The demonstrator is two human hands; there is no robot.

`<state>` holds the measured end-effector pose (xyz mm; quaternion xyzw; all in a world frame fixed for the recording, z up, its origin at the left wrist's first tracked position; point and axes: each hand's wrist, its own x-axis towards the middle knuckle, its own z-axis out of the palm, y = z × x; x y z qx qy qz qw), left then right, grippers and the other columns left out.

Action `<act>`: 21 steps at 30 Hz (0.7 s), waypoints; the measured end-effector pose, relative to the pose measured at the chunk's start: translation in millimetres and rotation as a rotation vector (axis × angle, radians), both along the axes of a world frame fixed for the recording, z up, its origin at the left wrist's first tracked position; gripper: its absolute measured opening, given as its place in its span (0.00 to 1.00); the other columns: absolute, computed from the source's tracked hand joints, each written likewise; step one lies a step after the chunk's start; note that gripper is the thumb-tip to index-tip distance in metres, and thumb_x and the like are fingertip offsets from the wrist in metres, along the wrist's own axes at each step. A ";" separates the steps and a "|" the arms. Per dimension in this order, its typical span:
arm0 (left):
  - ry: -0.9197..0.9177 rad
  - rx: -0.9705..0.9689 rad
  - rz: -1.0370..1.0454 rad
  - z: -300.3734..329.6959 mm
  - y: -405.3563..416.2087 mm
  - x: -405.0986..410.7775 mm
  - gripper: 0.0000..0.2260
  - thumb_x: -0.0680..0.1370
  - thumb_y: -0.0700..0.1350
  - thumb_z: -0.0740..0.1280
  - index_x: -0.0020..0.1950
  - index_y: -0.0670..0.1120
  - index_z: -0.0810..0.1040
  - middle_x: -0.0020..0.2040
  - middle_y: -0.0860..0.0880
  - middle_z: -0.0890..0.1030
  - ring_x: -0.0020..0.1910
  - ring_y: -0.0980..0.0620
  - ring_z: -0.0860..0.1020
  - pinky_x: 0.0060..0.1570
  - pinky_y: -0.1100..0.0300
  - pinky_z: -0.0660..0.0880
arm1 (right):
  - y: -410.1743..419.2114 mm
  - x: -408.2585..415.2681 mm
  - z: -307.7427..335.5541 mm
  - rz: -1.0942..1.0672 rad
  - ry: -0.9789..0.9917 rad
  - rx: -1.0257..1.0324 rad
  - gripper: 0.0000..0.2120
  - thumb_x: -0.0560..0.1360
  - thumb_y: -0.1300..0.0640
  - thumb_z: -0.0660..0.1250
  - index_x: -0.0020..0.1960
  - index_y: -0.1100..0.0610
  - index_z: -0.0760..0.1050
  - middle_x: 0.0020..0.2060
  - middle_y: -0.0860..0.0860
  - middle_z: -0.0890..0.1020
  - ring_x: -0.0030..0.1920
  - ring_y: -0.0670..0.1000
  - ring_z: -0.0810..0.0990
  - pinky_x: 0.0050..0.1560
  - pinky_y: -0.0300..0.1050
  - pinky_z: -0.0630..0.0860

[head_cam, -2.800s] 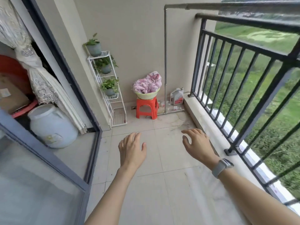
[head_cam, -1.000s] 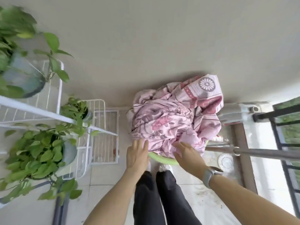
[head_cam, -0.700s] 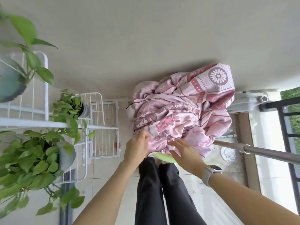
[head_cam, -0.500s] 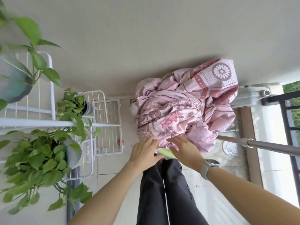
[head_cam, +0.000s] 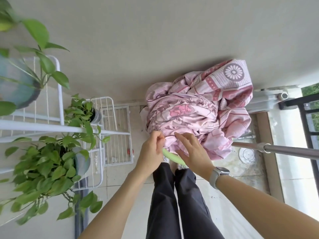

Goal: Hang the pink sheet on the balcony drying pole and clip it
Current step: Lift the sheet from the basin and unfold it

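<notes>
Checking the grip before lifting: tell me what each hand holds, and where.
The left hand pinches the pink sheet at its near lower edge. The right hand rests flat on the same edge.

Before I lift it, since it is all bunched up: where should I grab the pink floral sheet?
Take the pink floral sheet at its near lower fold, coming from the front over the green basin's rim. A loose edge hangs there, where the left hand already pinches and the right hand rests.
</notes>
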<state>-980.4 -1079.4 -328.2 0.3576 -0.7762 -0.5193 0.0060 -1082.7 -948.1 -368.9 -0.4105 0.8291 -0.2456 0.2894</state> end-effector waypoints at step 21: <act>0.819 -0.513 -0.177 450.5 -74.9 -169.7 0.06 0.73 0.51 0.67 0.41 0.49 0.76 0.37 0.58 0.73 0.37 0.64 0.72 0.40 0.74 0.67 | -82.0 -187.1 538.6 -0.080 0.490 -0.624 0.08 0.74 0.67 0.58 0.43 0.55 0.64 0.31 0.42 0.72 0.34 0.50 0.70 0.34 0.39 0.66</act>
